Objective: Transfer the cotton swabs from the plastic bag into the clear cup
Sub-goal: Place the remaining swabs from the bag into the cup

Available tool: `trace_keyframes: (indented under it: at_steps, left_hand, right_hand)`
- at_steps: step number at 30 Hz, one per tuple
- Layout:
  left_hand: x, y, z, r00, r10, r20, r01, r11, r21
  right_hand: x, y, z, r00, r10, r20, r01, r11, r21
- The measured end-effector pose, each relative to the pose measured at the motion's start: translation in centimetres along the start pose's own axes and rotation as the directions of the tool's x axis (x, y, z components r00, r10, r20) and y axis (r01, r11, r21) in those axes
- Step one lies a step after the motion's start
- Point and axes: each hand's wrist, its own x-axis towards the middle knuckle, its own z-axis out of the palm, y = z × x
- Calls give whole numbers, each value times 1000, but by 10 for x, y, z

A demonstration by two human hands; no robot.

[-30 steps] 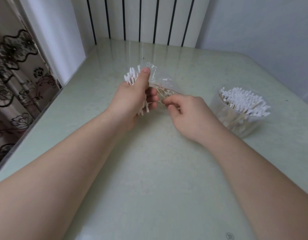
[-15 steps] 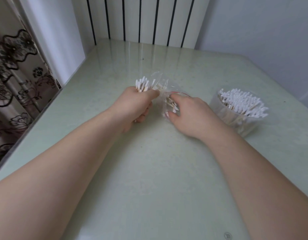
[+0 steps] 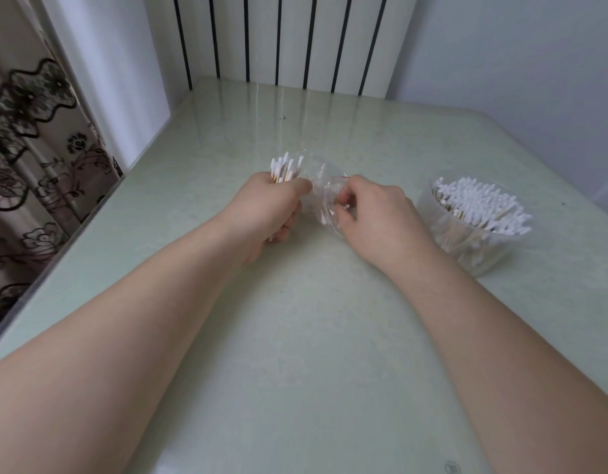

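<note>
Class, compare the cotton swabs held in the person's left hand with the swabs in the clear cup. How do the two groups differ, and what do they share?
The swabs in the left hand form a small bunch; those in the clear cup form a far larger mass.
The hand's bunch is gripped above the table; the cup's swabs rest in a container standing on it.
The hand's bunch stands fairly upright; the cup's swabs lean over.
Both have white tips and pale wooden sticks.

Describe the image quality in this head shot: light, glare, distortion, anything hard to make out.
Head view: soft, even light with only faint shadows; pale streaks of glare on the glossy table near the radiator; wide-angle distortion swells the forearms and bends the table edges; the plastic bag between the left hand and right hand is nearly invisible; the cup wall looks hazy.
</note>
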Motion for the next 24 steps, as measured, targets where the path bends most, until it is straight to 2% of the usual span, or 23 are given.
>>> trace_keyframes:
  at_steps: [5, 10, 14, 17, 20, 24]
  left_hand:
    - [0, -1, 2, 1000, 30, 4, -30, 999, -14]
    - [-1, 1, 0, 979, 192, -60, -197, 977, -81]
    - [-12, 7, 3, 959, 273, 77, -264, 959, -105]
    - [-15, 3, 7, 938, 326, 114, -335, 939, 74]
    - [-6, -6, 6, 912, 410, 3, -386, 855, 346]
    - [3, -11, 4, 886, 441, -140, -362, 850, 383]
  right_hand:
    - [0, -1, -4, 999, -11, 48, 9, 999, 36]
    - [-2, -6, -5, 985, -149, 92, 144, 988, 52]
    - [-3, -7, -8, 983, -154, 99, 157, 988, -17]
    - [-2, -7, -11, 988, -135, 78, 142, 985, -94]
    - [0, -4, -10, 989, -138, 56, 142, 985, -96]
    - [1, -5, -12, 980, -200, 1, 198, 968, -155]
